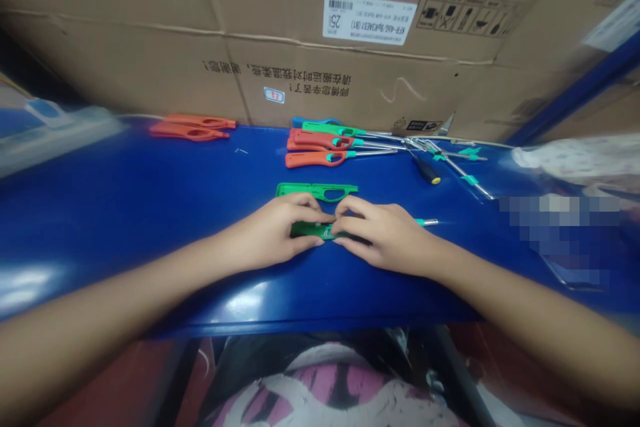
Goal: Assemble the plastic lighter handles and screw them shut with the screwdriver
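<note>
Both my hands meet over an open green lighter casing half [302, 229] near the front of the blue table. My left hand [273, 230] grips its left end, thumb on the near side and fingers on the far side. My right hand [387, 235] is closed around its right part, the fingertips at the middle of the casing. A small pale wire-like part shows there, too small to name. A metal tube [429, 222] sticks out beyond my right hand. Just behind lies another green casing half [315, 191], with its trigger loop on the right.
Several red lighters [315, 159] and a green lighter [327, 128] lie behind. To their right are metal tubes [463, 172] and a black screwdriver [425, 168]. Orange casing halves [190, 132] lie back left, near a power strip [60, 137]. A cardboard wall [280, 13] borders the back.
</note>
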Action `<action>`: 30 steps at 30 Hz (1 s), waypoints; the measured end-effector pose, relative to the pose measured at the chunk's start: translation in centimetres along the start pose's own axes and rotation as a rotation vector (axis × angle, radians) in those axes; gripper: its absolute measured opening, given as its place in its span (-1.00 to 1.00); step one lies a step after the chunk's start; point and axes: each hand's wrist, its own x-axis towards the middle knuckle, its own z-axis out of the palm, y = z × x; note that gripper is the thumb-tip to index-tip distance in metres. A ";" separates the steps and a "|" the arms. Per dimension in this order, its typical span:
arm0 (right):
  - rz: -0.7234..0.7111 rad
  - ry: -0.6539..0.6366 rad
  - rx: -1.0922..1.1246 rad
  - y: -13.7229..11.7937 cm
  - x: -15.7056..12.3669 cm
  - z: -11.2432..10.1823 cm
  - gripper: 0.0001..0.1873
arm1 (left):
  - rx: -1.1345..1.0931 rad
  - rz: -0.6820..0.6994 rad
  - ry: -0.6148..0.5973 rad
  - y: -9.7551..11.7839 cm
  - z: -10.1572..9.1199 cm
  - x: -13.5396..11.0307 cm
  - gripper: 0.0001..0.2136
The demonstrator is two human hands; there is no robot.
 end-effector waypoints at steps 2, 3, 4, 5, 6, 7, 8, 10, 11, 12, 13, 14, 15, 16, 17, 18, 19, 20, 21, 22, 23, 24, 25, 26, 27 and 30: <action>-0.006 0.018 0.042 0.0 0.1 0.1 -0.82 | 0.004 0.002 -0.001 0.0 0.0 0.0 -0.73; -0.003 0.039 0.090 0.1 0.1 0.1 -0.84 | 0.006 0.003 -0.002 0.0 0.0 0.0 -0.72; 0.002 0.062 0.152 0.1 0.1 0.0 -0.86 | 0.010 0.004 -0.004 0.0 0.0 0.0 -0.72; 0.011 0.081 0.221 0.2 0.1 -0.1 -0.88 | 0.019 0.005 -0.005 0.1 -0.1 -0.1 -0.72; 0.034 0.092 0.288 0.3 0.0 -0.3 -0.90 | 0.033 0.009 -0.005 0.1 -0.1 -0.1 -0.72; 0.069 0.093 0.350 0.4 0.0 -0.5 -0.92 | 0.053 0.014 -0.006 0.1 -0.1 -0.1 -0.71; 0.113 0.081 0.412 0.5 0.0 -0.8 -0.94 | 0.075 0.019 -0.006 0.1 -0.2 -0.1 -0.70; 0.201 0.031 0.539 0.7 -0.1 -1.3 -0.97 | 0.121 0.029 -0.009 0.0 -0.2 -0.1 -0.68; 0.242 0.008 0.602 0.8 -0.1 -1.6 -0.97 | 0.139 0.032 -0.015 0.0 -0.2 -0.2 -0.67; 0.276 -0.009 0.656 1.0 0.0 -1.7 -0.96 | 0.153 0.036 -0.020 0.1 -0.2 -0.2 -0.67; 0.303 -0.019 0.692 1.1 0.0 -1.8 -0.94 | 0.163 0.042 -0.023 0.1 -0.2 -0.2 -0.67; 0.326 -0.026 0.705 1.2 0.0 -1.8 -0.92 | 0.170 0.050 -0.022 0.1 -0.2 -0.2 -0.67; 0.341 -0.031 0.699 1.3 0.1 -1.7 -0.91 | 0.173 0.058 -0.019 0.2 -0.1 -0.3 -0.68; 0.344 -0.032 0.679 1.3 0.2 -1.6 -0.91 | 0.174 0.064 -0.010 0.3 -0.1 -0.3 -0.68; 0.332 -0.032 0.649 1.4 0.2 -1.4 -0.93 | 0.176 0.069 0.001 0.3 -0.1 -0.3 -0.68; 0.312 -0.029 0.618 1.4 0.2 -1.3 -0.95 | 0.177 0.071 0.011 0.4 0.0 -0.3 -0.68; 0.287 -0.021 0.589 1.4 0.3 -1.2 -0.97 | 0.179 0.072 0.020 0.5 0.0 -0.3 -0.68; 0.262 -0.009 0.562 1.4 0.3 -1.1 -0.98 | 0.181 0.073 0.027 0.5 0.0 -0.3 -0.67; 0.238 0.000 0.538 1.4 0.2 -1.1 -0.98 | 0.184 0.073 0.032 0.5 0.1 -0.3 -0.67; 0.217 0.006 0.517 1.4 0.2 -1.0 -0.98 | 0.186 0.076 0.036 0.5 0.1 -0.3 -0.67; 0.198 0.012 0.494 1.4 0.2 -1.0 -0.96 | 0.188 0.078 0.039 0.5 0.2 -0.3 -0.67; 0.183 0.022 0.468 1.4 0.2 -1.0 -0.94 | 0.191 0.082 0.043 0.5 0.2 -0.3 -0.67; 0.172 0.032 0.442 1.4 0.3 -0.9 -0.93 | 0.194 0.085 0.045 0.5 0.2 -0.3 -0.67; 0.164 0.044 0.420 1.4 0.3 -0.9 -0.92 | 0.197 0.087 0.047 0.5 0.2 -0.3 -0.67; 0.158 0.051 0.406 1.5 0.3 -0.8 -0.92 | 0.197 0.088 0.047 0.5 0.2 -0.3 -0.67; 0.163 0.040 0.421 1.7 0.5 -0.7 -0.94 | 0.190 0.083 0.043 0.5 0.2 -0.2 -0.67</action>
